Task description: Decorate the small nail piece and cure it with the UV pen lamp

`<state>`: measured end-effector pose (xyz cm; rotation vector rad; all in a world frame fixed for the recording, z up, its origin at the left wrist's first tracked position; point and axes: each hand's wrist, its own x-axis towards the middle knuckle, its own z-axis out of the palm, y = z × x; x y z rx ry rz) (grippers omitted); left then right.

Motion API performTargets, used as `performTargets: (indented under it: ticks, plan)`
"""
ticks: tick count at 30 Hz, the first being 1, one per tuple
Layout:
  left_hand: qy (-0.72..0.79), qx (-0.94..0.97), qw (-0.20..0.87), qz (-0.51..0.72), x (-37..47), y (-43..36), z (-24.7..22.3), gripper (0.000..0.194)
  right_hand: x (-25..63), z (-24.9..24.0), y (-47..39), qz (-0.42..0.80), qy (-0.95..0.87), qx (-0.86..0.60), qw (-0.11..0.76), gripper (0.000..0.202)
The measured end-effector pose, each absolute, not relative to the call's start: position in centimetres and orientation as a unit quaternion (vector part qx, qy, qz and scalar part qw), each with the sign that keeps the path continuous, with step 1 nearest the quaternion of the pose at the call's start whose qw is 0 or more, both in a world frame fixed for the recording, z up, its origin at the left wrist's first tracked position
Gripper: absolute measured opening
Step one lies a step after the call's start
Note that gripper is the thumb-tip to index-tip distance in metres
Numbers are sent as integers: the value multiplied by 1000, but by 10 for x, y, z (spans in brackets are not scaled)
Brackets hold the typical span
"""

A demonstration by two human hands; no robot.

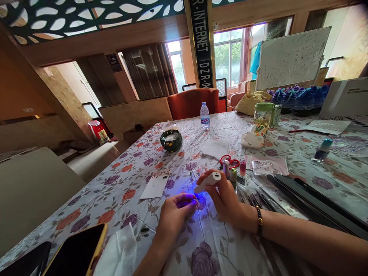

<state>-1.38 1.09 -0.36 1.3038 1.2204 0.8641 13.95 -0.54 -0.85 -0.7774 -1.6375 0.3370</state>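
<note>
My right hand [222,197] is wrapped round a small white lamp [208,182], which casts blue-violet light on the fingertips of my left hand [176,209]. Those left fingertips are pinched together just below and left of the lamp; what they hold is too small to make out. Both hands are over the flowered tablecloth [126,195]. A white card [155,186] lies beyond my left hand. Just past my right hand stand nail polish bottles [243,168] and red-handled scissors [229,161].
Phones [76,249] and a white cloth [119,251] lie at the near left. Black files [310,195] and thin tools [261,199] are at right. Farther back are a dark woven basket [171,140], a water bottle [205,117] and a green-lidded jar [263,115].
</note>
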Motion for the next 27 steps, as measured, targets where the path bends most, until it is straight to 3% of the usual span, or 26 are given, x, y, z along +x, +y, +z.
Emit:
performTargets:
  ticks: [27]
  plan:
    - [508,529,563,380,-13,11,-3,29,138,-7,-5,137,-698,-346,612,13]
